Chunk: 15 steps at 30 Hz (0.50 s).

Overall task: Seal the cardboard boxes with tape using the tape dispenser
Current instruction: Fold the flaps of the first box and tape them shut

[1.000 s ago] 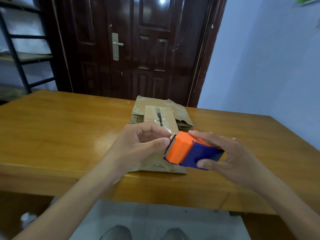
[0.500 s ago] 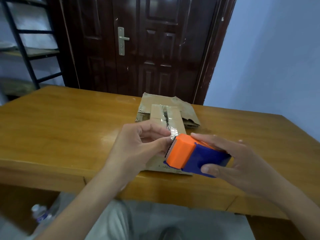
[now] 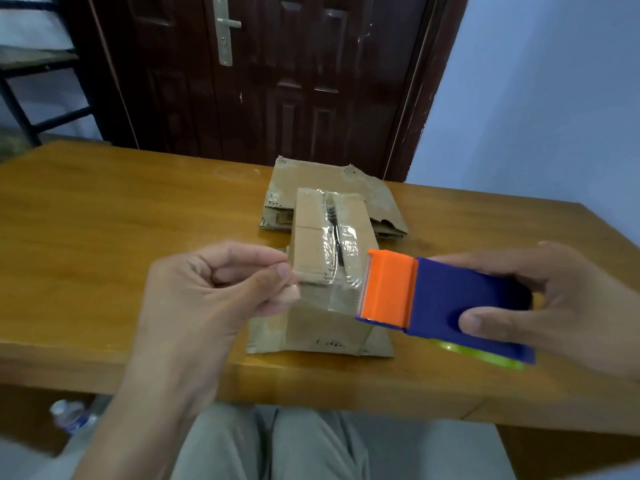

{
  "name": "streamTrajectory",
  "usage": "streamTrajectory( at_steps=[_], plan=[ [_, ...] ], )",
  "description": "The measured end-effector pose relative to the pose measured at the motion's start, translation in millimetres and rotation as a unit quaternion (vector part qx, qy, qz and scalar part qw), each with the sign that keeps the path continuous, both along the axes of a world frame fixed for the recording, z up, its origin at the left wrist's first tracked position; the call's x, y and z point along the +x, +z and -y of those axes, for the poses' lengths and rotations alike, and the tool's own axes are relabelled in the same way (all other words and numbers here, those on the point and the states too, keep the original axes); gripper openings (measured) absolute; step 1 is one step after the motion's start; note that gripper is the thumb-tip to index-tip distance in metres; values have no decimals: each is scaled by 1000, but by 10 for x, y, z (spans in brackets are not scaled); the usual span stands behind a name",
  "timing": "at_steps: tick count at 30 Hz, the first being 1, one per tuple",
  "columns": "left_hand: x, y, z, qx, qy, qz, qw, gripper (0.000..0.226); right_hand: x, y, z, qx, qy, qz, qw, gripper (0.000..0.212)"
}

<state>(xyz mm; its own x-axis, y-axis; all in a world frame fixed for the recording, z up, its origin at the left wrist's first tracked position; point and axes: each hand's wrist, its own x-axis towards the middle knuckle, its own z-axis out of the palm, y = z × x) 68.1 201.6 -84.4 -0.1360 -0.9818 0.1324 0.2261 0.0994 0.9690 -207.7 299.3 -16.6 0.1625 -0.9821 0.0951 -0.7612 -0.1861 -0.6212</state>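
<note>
Tape (image 3: 329, 289) is drawn out clear between both hands, hovering just above the small cardboard box (image 3: 325, 258) that sits on a flattened sheet of cardboard near the front edge of the desk (image 3: 104, 237). Left hand (image 3: 207, 292) pinches the free end betw. thumb and forefinger, other fingers curled in; right hand (image 3: 540, 299) grips the blue body of the tape dispenser (image 3: 433, 296), thumb on the near side, fingers wrapped over the far side, orange cutter end facing left. To do this step well, imo: keep the strip taut and flat so it doesn't fold on itself, line it up w/ where it should run on the box top, which already shows shiny crinkled tape along its centre seam, then press the left end down first and run the dispenser away across the box before cutting on the blade. Slack in the strip would likely mean wrinkles or tape sticking to itself. Box lies directly under and slightly beyond the strip, betw. the two hands, not touched by either as far as I can tell; left fingertips (image 3: 284, 271) are just beside its near-left top corner, dispenser mouth overlaps its near-right corner in view. Second flattened box (image 3: 360, 188) lies behind, touching or nearly so
</note>
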Motion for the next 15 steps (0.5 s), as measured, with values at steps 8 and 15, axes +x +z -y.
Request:
streamTrajectory(
  at_steps=[8, 15],
  plan=[
    [-105, 37, 149, 37, -1, 27, 999, 13, -147, 267, 113, 65, -10, -6, 998, 43],
    [-173, -21, 173, 25, 16, 68, 997, 16, -240, 272, 362, 87, 7, 6, 996, 31]
  ],
)
